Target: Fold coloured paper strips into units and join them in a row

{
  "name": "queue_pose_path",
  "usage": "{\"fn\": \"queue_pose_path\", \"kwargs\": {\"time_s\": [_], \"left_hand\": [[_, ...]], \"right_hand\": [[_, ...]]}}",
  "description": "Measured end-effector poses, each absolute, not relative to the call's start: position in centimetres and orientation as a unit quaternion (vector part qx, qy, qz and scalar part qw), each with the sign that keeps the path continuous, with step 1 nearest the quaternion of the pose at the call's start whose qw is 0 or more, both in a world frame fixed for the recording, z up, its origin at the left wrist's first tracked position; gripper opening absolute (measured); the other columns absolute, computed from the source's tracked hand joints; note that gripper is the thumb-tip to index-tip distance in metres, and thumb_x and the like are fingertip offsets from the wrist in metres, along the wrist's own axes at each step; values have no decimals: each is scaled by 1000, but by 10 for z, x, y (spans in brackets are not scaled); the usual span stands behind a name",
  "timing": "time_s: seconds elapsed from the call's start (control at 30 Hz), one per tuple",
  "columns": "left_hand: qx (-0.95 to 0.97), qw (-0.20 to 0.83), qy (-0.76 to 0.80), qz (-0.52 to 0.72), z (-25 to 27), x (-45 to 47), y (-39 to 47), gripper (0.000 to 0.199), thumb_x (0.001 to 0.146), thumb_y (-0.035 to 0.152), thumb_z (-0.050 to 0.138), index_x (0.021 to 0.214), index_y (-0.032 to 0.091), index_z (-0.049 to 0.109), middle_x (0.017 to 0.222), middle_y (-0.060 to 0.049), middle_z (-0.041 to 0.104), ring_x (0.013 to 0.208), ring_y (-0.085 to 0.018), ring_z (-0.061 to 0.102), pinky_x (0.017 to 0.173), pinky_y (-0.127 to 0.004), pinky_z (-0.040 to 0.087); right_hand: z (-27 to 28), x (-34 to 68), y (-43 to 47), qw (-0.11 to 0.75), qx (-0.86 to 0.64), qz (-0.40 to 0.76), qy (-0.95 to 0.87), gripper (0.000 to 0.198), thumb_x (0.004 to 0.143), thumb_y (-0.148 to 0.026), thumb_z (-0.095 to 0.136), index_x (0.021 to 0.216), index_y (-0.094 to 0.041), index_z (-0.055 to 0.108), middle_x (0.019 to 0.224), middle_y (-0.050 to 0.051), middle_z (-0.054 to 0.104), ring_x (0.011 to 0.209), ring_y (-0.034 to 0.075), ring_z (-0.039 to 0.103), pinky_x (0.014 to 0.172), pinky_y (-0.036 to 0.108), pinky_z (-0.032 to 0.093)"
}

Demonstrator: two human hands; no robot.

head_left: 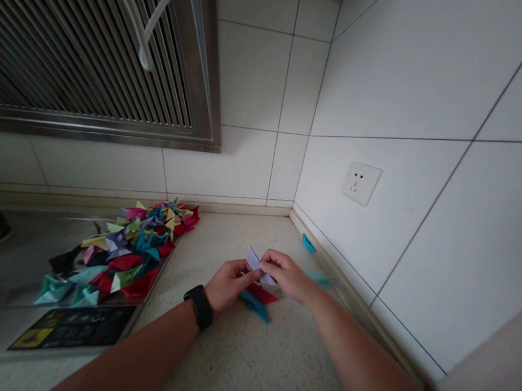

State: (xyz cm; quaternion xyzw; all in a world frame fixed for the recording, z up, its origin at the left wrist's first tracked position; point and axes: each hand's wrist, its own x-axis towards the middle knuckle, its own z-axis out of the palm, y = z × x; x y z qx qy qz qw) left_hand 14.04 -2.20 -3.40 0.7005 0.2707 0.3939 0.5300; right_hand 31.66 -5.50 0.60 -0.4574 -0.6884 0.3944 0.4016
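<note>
A lilac folded paper piece [253, 259] is pinched between my two hands above the countertop. My left hand [232, 284], with a black watch [199, 307] on its wrist, grips its near left part. On its right side, the fingers of my right hand [284, 274] are closed on the same paper. Just below my hands lie a red folded paper [262, 294] and a blue folded paper [256, 307], partly hidden by my left hand. A pale teal paper [318, 279] rests beyond my right wrist.
A heap of colourful folded papers [138, 251] covers part of the steel stove [9, 281] on the left. A small blue paper boat [309, 243] lies by the right wall, below a socket [362, 184]. A range hood [202, 133] hangs at upper left.
</note>
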Motion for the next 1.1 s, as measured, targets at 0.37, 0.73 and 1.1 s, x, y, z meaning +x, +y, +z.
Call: {"fn": "queue_pose_path", "kwargs": {"time_s": [0.37, 0.73, 1.1], "left_hand": [[691, 549, 246, 400, -37, 141, -20, 37, 83, 48, 59, 78, 11, 58, 67, 0, 54, 59, -10, 44, 56, -21, 32], [665, 593, 222, 396, -35, 142, -23, 40, 83, 49, 60, 76, 10, 59, 66, -3, 55, 59, -10, 47, 57, -22, 34], [672, 597, 213, 383, -36, 142, -23, 39, 79, 47, 65, 79, 9, 62, 72, -5, 60, 64, -12, 53, 63, -25, 39]], "right_hand": [[3, 318, -55, 340, -488, 297, -747, 32, 92, -41, 44, 73, -17, 52, 62, -4, 43, 58, 10, 39, 53, 23, 28], [-4, 318, -51, 347, -483, 264, -760, 36, 93, -44, 43, 71, -17, 51, 62, -4, 44, 60, 11, 42, 55, 23, 29], [-4, 317, -52, 331, -493, 238, -769, 38, 94, -44, 41, 70, -16, 52, 61, -3, 48, 59, 11, 44, 55, 23, 29]]}}
